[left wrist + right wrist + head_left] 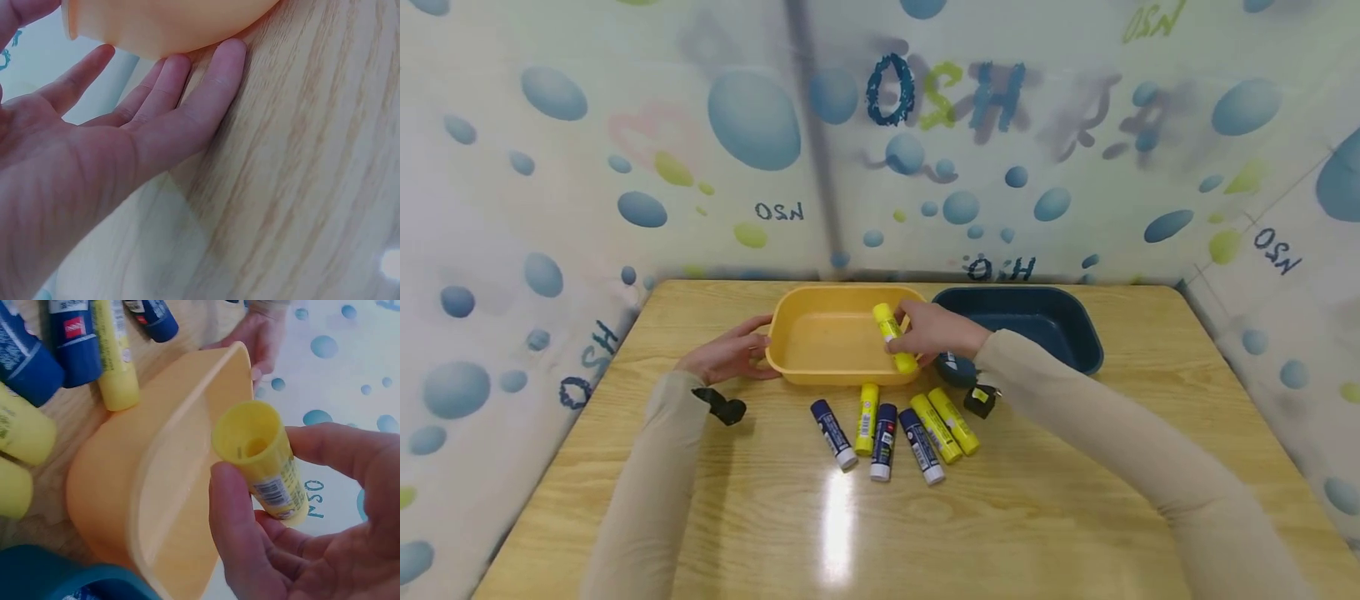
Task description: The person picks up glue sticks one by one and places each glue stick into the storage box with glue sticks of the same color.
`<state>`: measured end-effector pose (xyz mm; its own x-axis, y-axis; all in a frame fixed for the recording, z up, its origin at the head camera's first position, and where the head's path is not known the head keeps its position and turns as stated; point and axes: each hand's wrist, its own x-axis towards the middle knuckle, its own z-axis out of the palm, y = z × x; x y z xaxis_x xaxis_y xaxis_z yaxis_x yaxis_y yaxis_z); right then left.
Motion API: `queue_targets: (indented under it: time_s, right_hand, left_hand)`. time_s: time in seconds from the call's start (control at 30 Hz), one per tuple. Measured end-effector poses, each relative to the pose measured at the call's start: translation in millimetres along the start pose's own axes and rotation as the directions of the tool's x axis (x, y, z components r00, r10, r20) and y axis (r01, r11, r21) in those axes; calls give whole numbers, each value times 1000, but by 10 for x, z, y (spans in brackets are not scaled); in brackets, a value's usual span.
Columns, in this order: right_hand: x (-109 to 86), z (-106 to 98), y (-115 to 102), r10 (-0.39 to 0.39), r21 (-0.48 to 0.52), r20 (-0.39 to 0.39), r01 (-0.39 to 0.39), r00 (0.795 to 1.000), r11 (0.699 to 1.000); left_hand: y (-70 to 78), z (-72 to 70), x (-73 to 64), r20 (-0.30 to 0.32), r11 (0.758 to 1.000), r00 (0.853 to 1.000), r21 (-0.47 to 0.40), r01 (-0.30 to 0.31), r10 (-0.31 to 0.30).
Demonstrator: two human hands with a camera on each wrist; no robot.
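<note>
From the head, I see an orange tray [820, 337] on a wooden table [760, 517]. The left hand [730, 352] is at the left end of the orange tray and touches it. The right hand [942, 330] pinches a yellow glue stick [885, 322] over the right part of the orange tray. A dark blue tray [1048, 317] sits just beside the orange tray, on its right. In front of the orange tray lie three yellow sticks [936, 429] and three dark blue sticks [833, 435] with white ends. Behind the orange tray is a wall [850, 242] with blue and green spots.

From the left wrist, the fingers [230, 59] are nearly straight. They touch the outside of the orange tray low down, and they are not squeezed around it.

From the right wrist, the thumb and fingers hold the yellow glue stick tight by its sides, with a round, hollow end showing. It is at the open side of the orange tray. One loose yellow stick lies just beside the orange tray's outer wall.
</note>
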<state>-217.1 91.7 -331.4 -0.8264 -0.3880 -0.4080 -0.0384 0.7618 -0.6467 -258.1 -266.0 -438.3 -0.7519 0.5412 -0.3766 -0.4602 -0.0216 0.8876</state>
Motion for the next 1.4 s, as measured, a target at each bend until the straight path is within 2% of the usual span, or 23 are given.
queue_targets:
  time_s: [0.07,0.4,0.6,0.93,1.1,1.4]
  right_hand:
    - [47,-7,-10,-1,32,2,1,1000,999]
    - [276,-5,-93,24,64,-8,-24,1000,998]
    - [386,-33,-53,31,97,-7,-30,1000,995]
    - [674,-26,-82,126,61,37,-128,991,990]
    - [786,-11,-121,174,76,45,-177,984,981]
    - [915,-12,-144,201,115,43,-205,979,972]
  left_hand:
    - [-8,-4,10,3,1000,1000,-11,5,-5]
    - [-9,15,15,-23,1000,1000,-14,15,-15]
    - [-9,52,14,-27,1000,1000,-25,9,-9]
    - [-25,26,-9,-52,1000,999,-11,14,-15]
    - [-24,14,-18,-57,999,998,-29,16,-18]
    - [-22,28,-8,-67,999,997,-43,21,-24]
